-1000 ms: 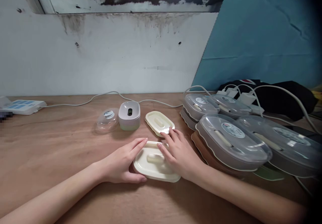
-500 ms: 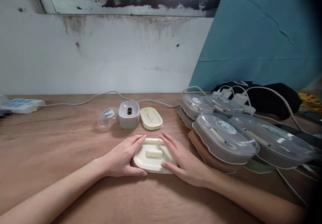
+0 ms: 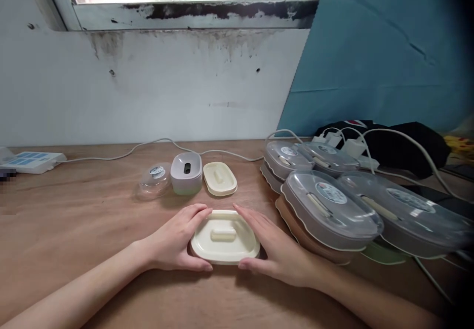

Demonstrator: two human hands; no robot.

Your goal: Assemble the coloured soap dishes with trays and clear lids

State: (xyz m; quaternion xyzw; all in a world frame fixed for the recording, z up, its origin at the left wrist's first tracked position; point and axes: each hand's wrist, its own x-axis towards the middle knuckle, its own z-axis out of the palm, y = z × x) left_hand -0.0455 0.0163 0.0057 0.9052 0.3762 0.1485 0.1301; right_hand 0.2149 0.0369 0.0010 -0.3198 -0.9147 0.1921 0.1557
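Note:
On the table in front of me lies a cream oval lid (image 3: 224, 248) with a raised bar handle in its middle. Its long sides run left to right. What lies under it is hidden, apart from a thin brownish strip at its left edge. My left hand (image 3: 187, 240) grips the left end, fingers along the far corner and thumb at the near edge. Around the right end curves my right hand (image 3: 268, 242) in the same way, its thumb at the near edge. Behind it are a smaller cream lid (image 3: 220, 178), a pale grey-green container (image 3: 186, 177) and a clear lid (image 3: 154, 181).
To the right stand several stacked containers with clear lids (image 3: 333, 205), close to my right forearm. A white cable (image 3: 111, 158) runs along the back to a power strip (image 3: 35, 162) at left. A dark cloth bag (image 3: 403, 146) lies behind the stacks.
My right thumb has moved from the lid's top to its near edge. The whole scene sits slightly lower in view; the other objects keep their places.

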